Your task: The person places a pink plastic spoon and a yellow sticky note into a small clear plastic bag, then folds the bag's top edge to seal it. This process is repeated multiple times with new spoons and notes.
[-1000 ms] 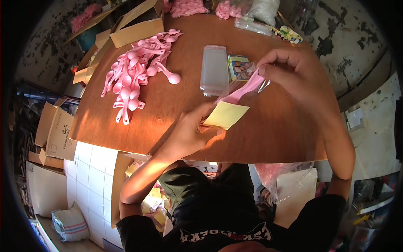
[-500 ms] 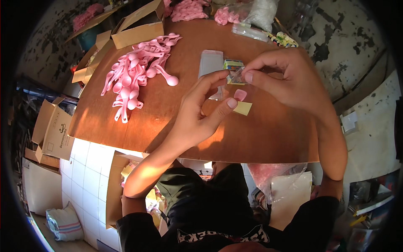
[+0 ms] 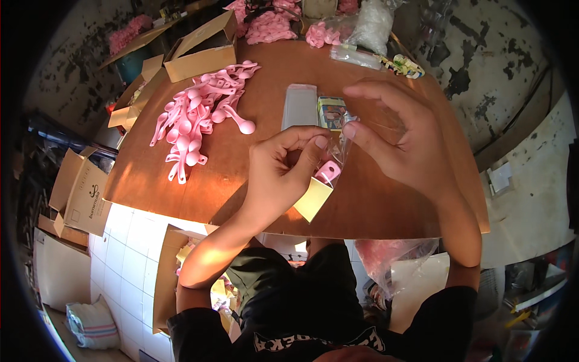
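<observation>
I am working over a brown tabletop (image 3: 241,175). A pile of pink spoons (image 3: 196,117) is lying well to my left, with a cardboard box (image 3: 202,51) beyond it. A stack of clear bags (image 3: 300,105) and a printed card (image 3: 332,113) are sitting just behind my hands. My right hand (image 3: 410,142) is pinching a clear bag (image 3: 338,154) at its top. My left hand (image 3: 283,172) is closing its fingers on the same bag, with a pink spoon (image 3: 329,173) and a yellow card (image 3: 313,199) in it.

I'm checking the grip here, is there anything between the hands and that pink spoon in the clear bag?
Only the clear bag itself. The left hand and right hand pinch its top, with the pink spoon and a yellow card hanging inside. Nothing else intervenes.
</observation>
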The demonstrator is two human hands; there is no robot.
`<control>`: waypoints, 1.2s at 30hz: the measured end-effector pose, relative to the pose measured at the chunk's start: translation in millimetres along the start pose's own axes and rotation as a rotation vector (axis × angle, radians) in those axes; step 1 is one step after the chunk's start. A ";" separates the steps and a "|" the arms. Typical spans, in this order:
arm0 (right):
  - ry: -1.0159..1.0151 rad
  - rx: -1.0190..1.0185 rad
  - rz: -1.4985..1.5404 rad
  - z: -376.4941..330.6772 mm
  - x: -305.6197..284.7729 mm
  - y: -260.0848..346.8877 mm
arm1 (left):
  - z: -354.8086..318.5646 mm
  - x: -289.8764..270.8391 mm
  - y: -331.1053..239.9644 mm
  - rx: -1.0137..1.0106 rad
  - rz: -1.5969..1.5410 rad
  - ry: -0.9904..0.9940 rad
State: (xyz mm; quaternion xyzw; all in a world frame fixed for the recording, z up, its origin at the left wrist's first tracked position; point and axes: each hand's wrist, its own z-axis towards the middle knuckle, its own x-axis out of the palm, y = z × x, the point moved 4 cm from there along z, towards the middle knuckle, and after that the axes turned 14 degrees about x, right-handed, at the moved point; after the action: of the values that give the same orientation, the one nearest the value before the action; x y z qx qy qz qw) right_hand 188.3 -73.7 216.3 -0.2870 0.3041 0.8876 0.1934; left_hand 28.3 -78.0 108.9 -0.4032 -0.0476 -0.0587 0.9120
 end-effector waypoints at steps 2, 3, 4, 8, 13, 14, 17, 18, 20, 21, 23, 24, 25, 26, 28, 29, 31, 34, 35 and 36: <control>-0.031 0.155 0.136 -7.5 7.5 -7.3 | -2.6 -3.0 -3.9 0.027 0.085 -0.010; 0.049 0.282 0.178 -10.7 14.4 -13.0 | -3.4 -4.7 -4.3 0.028 0.092 -0.008; 0.130 0.409 0.213 -13.8 19.7 -19.8 | -3.4 -4.9 -4.4 0.034 0.104 -0.022; 0.281 0.514 0.483 -25.5 48.3 -43.2 | -1.8 -8.3 3.8 0.053 0.025 -0.057; 0.177 0.373 0.479 -8.5 41.6 -42.4 | -0.2 -21.0 12.3 0.113 -0.065 -0.014; 0.050 0.186 0.369 -2.6 30.5 -34.9 | -0.5 -24.6 11.5 0.210 -0.063 -0.002; 0.021 0.013 0.188 8.7 19.9 -28.9 | 5.4 -28.3 9.9 0.173 0.050 0.116; 0.156 0.101 0.238 8.1 22.4 -31.9 | 4.6 -27.7 11.2 0.192 0.151 0.190; 0.115 0.143 0.290 11.9 19.1 -26.9 | 1.8 -26.4 18.0 0.161 0.176 0.310; 0.073 0.187 0.345 13.8 17.7 -26.0 | -1.0 -23.1 20.8 0.128 0.203 0.431; 0.108 0.221 0.354 13.6 24.0 -27.6 | -5.4 -17.2 18.3 0.100 0.215 0.427; 0.145 0.257 0.367 12.8 28.3 -31.1 | -8.3 -16.3 24.2 0.013 0.168 0.452; 0.145 0.258 0.365 11.2 31.4 -34.7 | -12.9 -15.6 28.5 -0.078 0.120 0.477; 0.186 0.324 0.432 9.2 37.2 -41.5 | -17.8 -17.2 29.0 -0.163 0.103 0.416; 0.233 0.391 0.499 4.6 46.5 -50.5 | -21.2 -20.8 30.2 -0.192 0.079 0.387; 0.258 0.485 0.657 0.7 51.0 -55.8 | -23.0 -23.2 31.4 -0.219 0.058 0.359; 0.288 0.580 0.815 -9.1 57.9 -67.2 | -25.3 -25.0 34.7 -0.219 0.061 0.336; 0.461 0.641 0.685 -31.6 81.9 -87.5 | -27.7 -34.0 42.1 -0.252 0.048 0.319; 0.469 0.646 0.689 -36.1 88.5 -89.9 | -29.2 -36.3 45.1 -0.280 0.023 0.328; 0.446 0.659 0.710 -38.5 94.6 -90.8 | -29.9 -39.2 46.4 -0.289 0.022 0.323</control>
State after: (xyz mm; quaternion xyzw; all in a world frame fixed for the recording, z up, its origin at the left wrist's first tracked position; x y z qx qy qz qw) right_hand 178.4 -15.6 92.9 -0.2720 0.6787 0.6735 -0.1084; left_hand -2.5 -66.5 49.7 -0.5157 0.1124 -0.1187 0.8411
